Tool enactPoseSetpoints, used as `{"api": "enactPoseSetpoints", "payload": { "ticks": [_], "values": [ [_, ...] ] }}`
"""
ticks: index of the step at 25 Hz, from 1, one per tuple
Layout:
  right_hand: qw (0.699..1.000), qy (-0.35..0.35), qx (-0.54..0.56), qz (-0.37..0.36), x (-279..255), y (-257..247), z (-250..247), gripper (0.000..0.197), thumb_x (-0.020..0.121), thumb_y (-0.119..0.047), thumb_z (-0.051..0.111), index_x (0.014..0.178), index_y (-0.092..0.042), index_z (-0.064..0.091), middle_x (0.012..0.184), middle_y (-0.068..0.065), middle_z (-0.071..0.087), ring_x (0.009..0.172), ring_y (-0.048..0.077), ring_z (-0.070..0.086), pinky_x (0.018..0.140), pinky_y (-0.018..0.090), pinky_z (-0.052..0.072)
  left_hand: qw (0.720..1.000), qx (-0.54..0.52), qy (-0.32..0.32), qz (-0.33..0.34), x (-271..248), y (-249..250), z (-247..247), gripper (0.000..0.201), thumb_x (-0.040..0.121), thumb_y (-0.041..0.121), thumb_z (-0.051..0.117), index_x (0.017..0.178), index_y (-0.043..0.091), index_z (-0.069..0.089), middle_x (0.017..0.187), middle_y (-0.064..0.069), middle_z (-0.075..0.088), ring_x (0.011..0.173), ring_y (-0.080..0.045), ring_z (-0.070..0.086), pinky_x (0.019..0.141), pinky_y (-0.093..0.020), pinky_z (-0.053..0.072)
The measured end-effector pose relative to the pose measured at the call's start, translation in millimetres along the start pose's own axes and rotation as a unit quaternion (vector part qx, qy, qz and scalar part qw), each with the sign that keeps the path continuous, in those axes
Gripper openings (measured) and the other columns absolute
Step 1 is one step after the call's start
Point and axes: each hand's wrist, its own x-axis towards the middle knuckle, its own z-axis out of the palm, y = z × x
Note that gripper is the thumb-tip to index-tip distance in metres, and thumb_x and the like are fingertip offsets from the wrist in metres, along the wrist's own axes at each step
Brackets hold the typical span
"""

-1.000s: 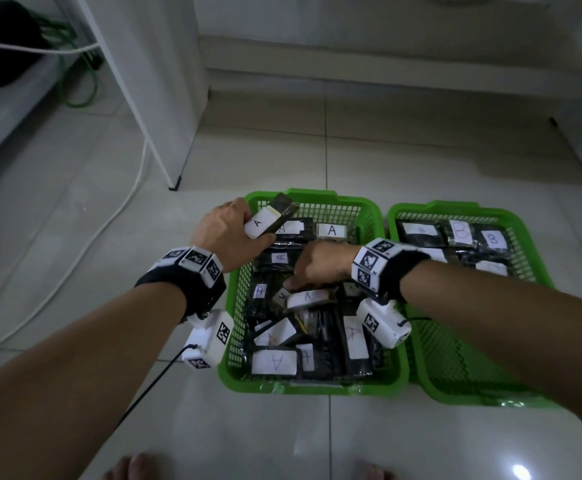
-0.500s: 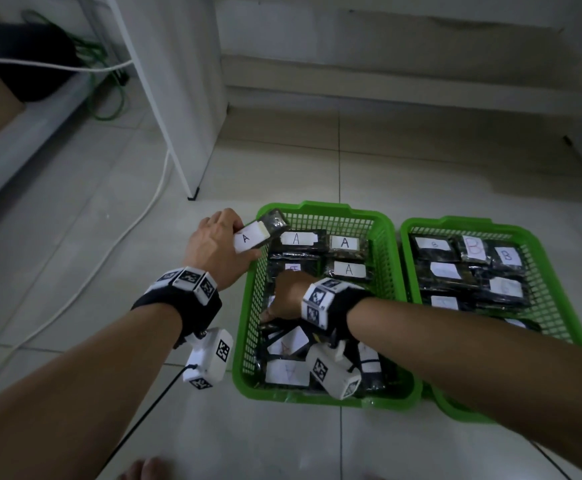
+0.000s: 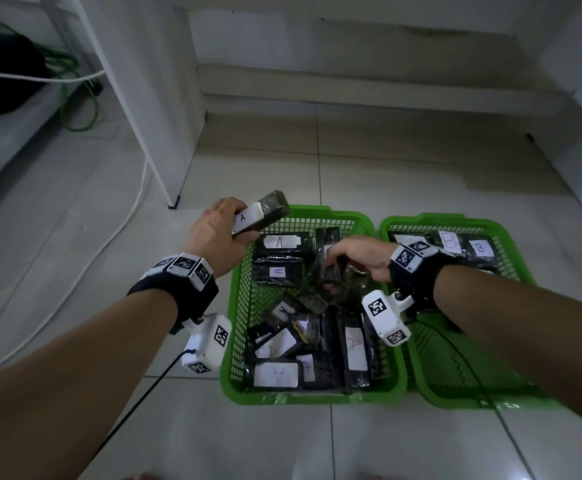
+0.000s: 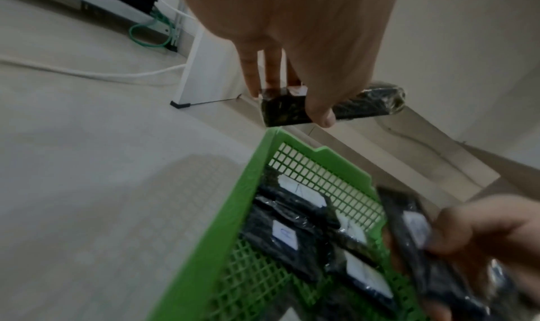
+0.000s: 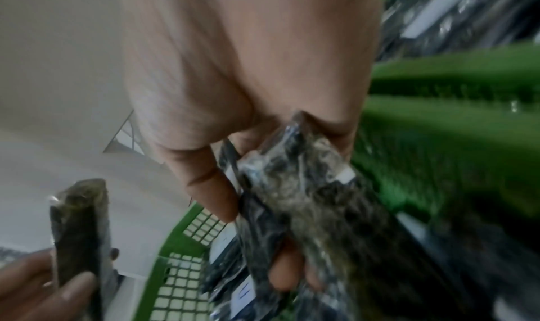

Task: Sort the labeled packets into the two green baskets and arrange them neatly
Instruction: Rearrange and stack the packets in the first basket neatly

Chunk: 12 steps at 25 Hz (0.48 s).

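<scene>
Two green baskets stand side by side on the tiled floor. The left basket [image 3: 234, 327] holds several dark packets with white "A" labels, some lying askew near its front. The right basket [image 3: 511, 247] holds packets marked "B" [image 3: 479, 249] at its far end. My left hand [image 3: 220, 233] holds an "A" packet [image 3: 265, 211] above the left basket's far left corner; it shows as a dark packet [image 4: 330, 109] in the left wrist view. My right hand [image 3: 348, 258] grips a bundle of dark packets [image 5: 307, 206] over the middle of the left basket.
A white cabinet panel [image 3: 165, 98] stands on the floor behind the left basket. A white cable [image 3: 116, 230] runs across the tiles to the left, and green cord [image 3: 81, 109] coils near the far left wall. The right basket's near half [image 3: 455, 368] shows bare mesh.
My right hand has lifted out of the pile with packets gripped in it and moved back toward the basket's middle. The left hand has raised its "A" packet slightly.
</scene>
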Motion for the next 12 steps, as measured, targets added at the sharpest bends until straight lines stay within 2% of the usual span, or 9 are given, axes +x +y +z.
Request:
{"api": "enactPoseSetpoints", "payload": {
  "ticks": [2,3,4,5,6,8,10,12],
  "values": [
    [0.987,-0.017,-0.156,0.026,-7,-4,-10,0.017,0.091,-0.005,0.064,0.105,0.004,0.066,0.091,0.020,0.070,0.065,0.025,0.068,0.056,0.030,0.059,0.999,-0.012,0.008,-0.040,5,5,2,0.044,0.083,0.036,0.074,0.117,0.015,0.057,0.108,-0.005,0.062,0.093,-0.025,0.058,0.077,-0.033,0.045],
    [0.975,-0.052,-0.212,0.047,-10,-8,-10,0.024,0.089,-0.001,0.068,0.111,0.005,0.065,0.094,0.019,0.072,0.071,0.026,0.070,0.056,0.029,0.060,0.999,-0.018,0.008,-0.049,7,6,4,0.043,0.083,0.037,0.074,0.116,0.015,0.058,0.109,-0.006,0.064,0.094,-0.027,0.060,0.076,-0.031,0.043],
    [0.966,-0.083,-0.238,0.059,-13,-13,-3,0.033,0.085,0.003,0.071,0.117,0.005,0.062,0.099,0.019,0.074,0.079,0.029,0.072,0.061,0.032,0.062,0.998,-0.021,0.001,-0.052,7,7,6,0.042,0.082,0.037,0.074,0.116,0.016,0.060,0.109,-0.006,0.065,0.095,-0.027,0.061,0.075,-0.030,0.041],
    [0.961,-0.089,-0.256,0.056,-12,-18,5,0.037,0.082,0.005,0.074,0.118,0.004,0.063,0.103,0.018,0.074,0.085,0.032,0.074,0.066,0.036,0.063,0.999,-0.019,-0.006,-0.048,5,7,7,0.042,0.082,0.037,0.074,0.115,0.016,0.060,0.108,-0.006,0.066,0.095,-0.027,0.061,0.075,-0.030,0.042],
    [0.959,-0.064,-0.276,0.028,-9,-23,15,0.036,0.080,0.003,0.077,0.114,0.001,0.065,0.104,0.017,0.074,0.087,0.032,0.075,0.066,0.035,0.063,0.999,-0.017,-0.010,-0.046,3,6,8,0.041,0.082,0.038,0.074,0.115,0.016,0.060,0.108,-0.006,0.066,0.094,-0.027,0.061,0.075,-0.031,0.043],
    [0.937,0.055,-0.336,-0.075,7,-26,33,0.026,0.078,-0.003,0.082,0.102,-0.007,0.071,0.100,0.009,0.074,0.084,0.026,0.074,0.061,0.028,0.059,0.998,-0.016,0.001,-0.059,0,2,8,0.042,0.083,0.039,0.073,0.114,0.014,0.059,0.106,-0.007,0.064,0.093,-0.028,0.060,0.077,-0.034,0.046],
    [0.880,0.156,-0.417,-0.166,24,-27,44,0.021,0.079,-0.006,0.082,0.097,-0.015,0.076,0.098,-0.001,0.074,0.087,0.019,0.071,0.068,0.026,0.055,0.996,-0.015,0.017,-0.089,-2,-5,6,0.044,0.083,0.041,0.071,0.114,0.012,0.059,0.105,-0.006,0.061,0.093,-0.027,0.058,0.077,-0.034,0.045],
    [0.830,0.194,-0.474,-0.219,42,-25,51,0.022,0.081,-0.007,0.079,0.098,-0.019,0.079,0.100,-0.002,0.075,0.092,0.018,0.070,0.080,0.027,0.055,0.994,-0.011,0.014,-0.109,-6,-14,3,0.042,0.085,0.040,0.071,0.114,0.012,0.058,0.106,-0.005,0.060,0.092,-0.025,0.056,0.077,-0.032,0.042]
  ]
}}
